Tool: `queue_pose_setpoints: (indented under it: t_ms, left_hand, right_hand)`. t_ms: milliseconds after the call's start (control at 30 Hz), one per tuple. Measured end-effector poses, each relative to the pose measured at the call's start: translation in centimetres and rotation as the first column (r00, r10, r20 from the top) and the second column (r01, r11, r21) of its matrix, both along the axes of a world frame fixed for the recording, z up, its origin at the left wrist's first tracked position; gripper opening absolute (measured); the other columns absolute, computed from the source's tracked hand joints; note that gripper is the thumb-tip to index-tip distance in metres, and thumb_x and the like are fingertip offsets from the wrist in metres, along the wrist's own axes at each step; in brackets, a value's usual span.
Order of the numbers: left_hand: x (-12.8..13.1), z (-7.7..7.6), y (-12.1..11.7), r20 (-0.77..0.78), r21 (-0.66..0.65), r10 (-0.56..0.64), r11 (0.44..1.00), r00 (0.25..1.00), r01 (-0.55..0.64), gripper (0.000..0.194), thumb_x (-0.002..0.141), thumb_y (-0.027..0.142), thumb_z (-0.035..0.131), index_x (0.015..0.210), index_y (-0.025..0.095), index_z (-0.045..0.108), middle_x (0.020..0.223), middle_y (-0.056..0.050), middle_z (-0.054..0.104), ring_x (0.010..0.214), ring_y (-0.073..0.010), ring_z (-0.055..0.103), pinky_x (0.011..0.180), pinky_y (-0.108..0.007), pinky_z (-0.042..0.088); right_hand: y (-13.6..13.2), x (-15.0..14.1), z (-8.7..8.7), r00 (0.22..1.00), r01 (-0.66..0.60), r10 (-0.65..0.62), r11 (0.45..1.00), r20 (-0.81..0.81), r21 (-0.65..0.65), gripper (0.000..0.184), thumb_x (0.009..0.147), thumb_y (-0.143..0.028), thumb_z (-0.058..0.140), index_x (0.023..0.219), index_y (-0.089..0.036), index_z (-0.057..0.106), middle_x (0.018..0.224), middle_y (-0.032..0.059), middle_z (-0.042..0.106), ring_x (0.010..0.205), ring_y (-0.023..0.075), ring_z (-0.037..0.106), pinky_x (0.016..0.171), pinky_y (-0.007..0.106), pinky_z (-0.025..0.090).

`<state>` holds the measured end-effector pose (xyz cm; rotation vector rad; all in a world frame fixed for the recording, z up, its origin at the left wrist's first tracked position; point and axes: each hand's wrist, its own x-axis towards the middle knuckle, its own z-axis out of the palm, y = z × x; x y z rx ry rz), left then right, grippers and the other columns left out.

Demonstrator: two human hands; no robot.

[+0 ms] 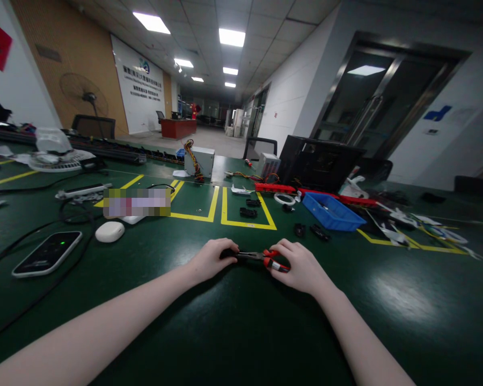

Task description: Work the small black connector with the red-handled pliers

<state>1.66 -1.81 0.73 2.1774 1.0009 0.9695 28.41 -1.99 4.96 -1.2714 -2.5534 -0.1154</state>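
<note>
My right hand (300, 268) is closed around the red-and-black handles of long-nose pliers (257, 256). The pliers lie nearly level above the green table, their slim jaws pointing left. My left hand (215, 260) pinches a small black part (226, 253) that its fingers mostly hide. The tips of the jaws meet this part at my fingertips; whether they grip it I cannot tell. Beyond my hands, several small black plastic pieces (248, 213) lie in and beside a yellow-taped rectangle.
A blue tray (334, 212) stands to the right, in front of a black computer case (320, 163). A phone (48, 253), a white oval case (110, 231) and black cables lie on the left. Farther back are a metal power supply (204, 162) and a white fan (60, 160).
</note>
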Motion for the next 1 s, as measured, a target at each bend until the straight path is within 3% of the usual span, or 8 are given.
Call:
queue_pose_setpoints:
  t_ms: [233,500,667,800,1000]
  left_hand:
    - [-0.01,-0.36,0.13,-0.01,0.088,-0.006,0.996,1.0,0.007,0.017,0.078,0.007,0.067,0.091,0.017,0.064,0.111,-0.006,0.064,0.103,-0.0198,0.059,0.093,-0.036,0.047]
    - [0.0,-0.09,0.04,-0.015,0.081,-0.011,0.997,1.0,0.013,0.021,0.08,0.009,0.066,0.099,0.018,0.064,0.106,-0.005,0.066,0.101,-0.0193,0.059,0.093,-0.036,0.047]
    - [0.04,-0.21,0.16,-0.008,0.081,-0.02,0.997,1.0,0.021,0.017,0.082,0.01,0.064,0.097,0.017,0.064,0.107,-0.005,0.066,0.101,-0.0195,0.06,0.092,-0.035,0.047]
    - [0.1,-0.29,0.2,-0.026,0.06,-0.005,0.998,1.0,0.006,0.017,0.082,0.011,0.064,0.098,0.017,0.063,0.105,-0.005,0.066,0.099,-0.0199,0.061,0.091,-0.035,0.047]
    - [0.1,-0.23,0.12,-0.034,0.031,0.01,0.999,0.999,-0.009,0.018,0.082,0.013,0.065,0.1,0.017,0.063,0.103,-0.006,0.066,0.096,-0.0195,0.061,0.089,-0.035,0.048]
  right_hand:
    - [-0.59,-0.62,0.32,1.0,0.002,-0.001,0.995,0.009,-0.098,0.023,0.078,-0.034,0.06,0.098,-0.023,0.061,0.096,0.0033,0.061,0.076,0.0167,0.061,0.066,0.03,0.047]
    - [-0.42,-0.37,0.12,0.997,0.042,-0.055,0.97,-0.046,-0.239,0.022,0.079,-0.039,0.06,0.095,-0.025,0.063,0.091,0.0018,0.063,0.076,0.0165,0.06,0.065,0.03,0.046]
    - [-0.34,-0.31,0.06,0.996,0.05,-0.067,0.964,-0.06,-0.262,0.025,0.079,-0.042,0.06,0.096,-0.025,0.065,0.091,0.002,0.063,0.076,0.0165,0.06,0.065,0.029,0.046]
    - [-0.3,-0.13,0.21,0.997,0.042,-0.054,0.977,-0.052,-0.211,0.031,0.079,-0.043,0.06,0.103,-0.024,0.064,0.098,0.0032,0.064,0.083,0.018,0.061,0.07,0.031,0.047]
    - [0.16,0.29,0.19,0.998,-0.029,0.029,1.0,-0.059,0.004,0.038,0.076,-0.036,0.064,0.111,-0.02,0.061,0.108,0.0079,0.064,0.099,0.0235,0.057,0.088,0.04,0.045]
